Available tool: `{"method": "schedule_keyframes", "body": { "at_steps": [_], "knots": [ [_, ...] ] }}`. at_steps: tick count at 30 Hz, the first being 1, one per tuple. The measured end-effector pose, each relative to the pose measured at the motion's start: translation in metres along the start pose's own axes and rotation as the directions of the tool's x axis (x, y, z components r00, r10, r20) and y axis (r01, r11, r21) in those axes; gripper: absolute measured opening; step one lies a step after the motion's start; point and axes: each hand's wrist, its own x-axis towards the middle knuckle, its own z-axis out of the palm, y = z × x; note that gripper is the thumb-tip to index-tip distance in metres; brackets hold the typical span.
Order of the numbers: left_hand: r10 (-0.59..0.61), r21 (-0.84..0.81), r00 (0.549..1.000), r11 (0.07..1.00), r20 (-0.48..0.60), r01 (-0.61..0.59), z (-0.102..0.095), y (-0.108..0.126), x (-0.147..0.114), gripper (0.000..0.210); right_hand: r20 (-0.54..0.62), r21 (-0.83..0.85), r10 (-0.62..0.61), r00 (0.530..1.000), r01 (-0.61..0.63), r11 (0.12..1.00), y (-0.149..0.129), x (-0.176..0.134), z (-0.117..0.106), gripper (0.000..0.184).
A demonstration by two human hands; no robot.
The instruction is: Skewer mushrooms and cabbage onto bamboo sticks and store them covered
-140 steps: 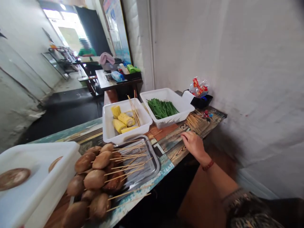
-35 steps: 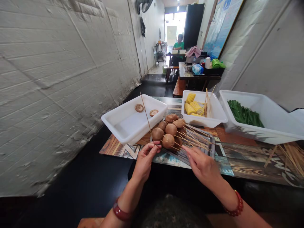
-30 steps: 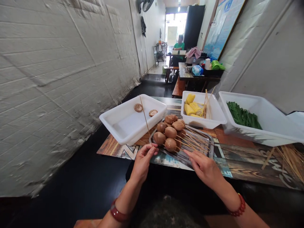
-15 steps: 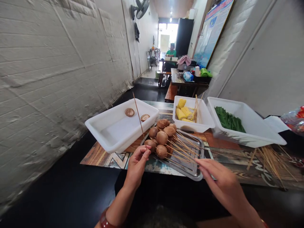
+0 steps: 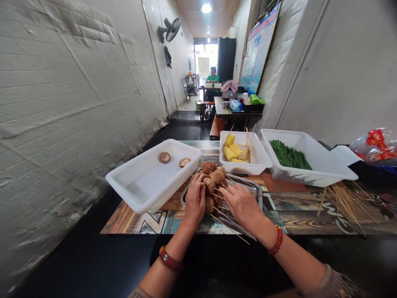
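Observation:
Brown mushrooms (image 5: 209, 186) threaded on thin sticks lie heaped on a metal tray (image 5: 259, 191), their bare ends pointing right and toward me. My left hand (image 5: 196, 200) is closed against the left side of the heap. A loose bamboo skewer (image 5: 228, 136) slants up and right from its fingertips, over the mushrooms. From the right, my right hand (image 5: 243, 205) curls its fingers round the sticks close to the caps; its palm hides part of the tray. Two mushrooms (image 5: 164, 157) sit in the white tub (image 5: 133, 194) at the left.
Behind the tray, a white tub (image 5: 260, 165) holds corn pieces (image 5: 234, 151) and upright sticks. Green leaf vegetables (image 5: 290, 155) fill part of another white tub (image 5: 325, 178). Loose skewers (image 5: 345, 205) lie at the right. A person in green (image 5: 212, 77) sits far back.
My left hand has moved up onto the heap, and its skewer now leans right. My right hand has moved left from the stick ends toward the caps. The view has tilted up.

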Motion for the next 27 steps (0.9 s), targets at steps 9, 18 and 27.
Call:
{"method": "schedule_keyframes", "body": {
  "at_steps": [9,18,27],
  "knots": [
    [0.030,0.051,1.000,0.998,-0.009,-0.030,-0.009,0.001,0.007,0.014,-0.054,0.180,0.000,0.999,0.009,0.984,0.019,-0.018,0.000,0.028],
    [0.041,0.111,0.999,0.993,0.025,-0.044,0.005,-0.010,0.006,0.023,-0.066,0.259,0.031,0.997,-0.013,0.966,0.029,-0.010,-0.023,0.024],
    [0.027,0.235,0.997,0.972,-0.068,-0.011,0.016,0.005,0.005,0.022,0.045,0.096,0.068,0.997,-0.072,0.993,0.045,0.013,0.005,0.045]
  ]
}}
